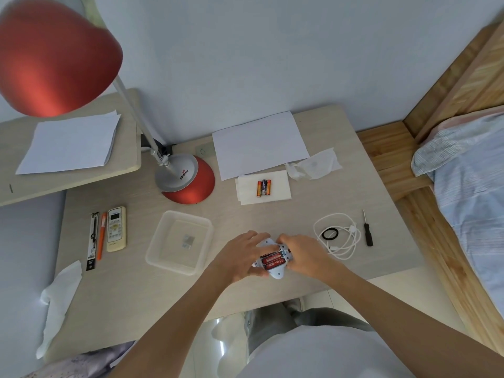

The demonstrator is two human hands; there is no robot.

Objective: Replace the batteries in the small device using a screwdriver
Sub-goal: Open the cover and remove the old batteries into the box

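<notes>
A small white device (pixel 276 271) lies belly-up near the desk's front edge, its battery bay open with red batteries (pixel 272 260) showing inside. My left hand (pixel 242 257) grips its left side, fingers curled over the top. My right hand (pixel 302 253) holds the right end, fingers at the edge of the bay. Three loose batteries (pixel 263 187) lie side by side on a white tissue (pixel 281 186) behind. A small black screwdriver (pixel 367 231) lies alone on the desk to the right.
A clear plastic tray (pixel 163 257) holding small metal pieces (pixel 188 240) sits left of my hands. A white cable (pixel 346 241) and black ring (pixel 330 234) lie right. Red lamp (pixel 188 178), remote (pixel 116 228), pens (pixel 101 236), paper (pixel 259 144), tissues elsewhere.
</notes>
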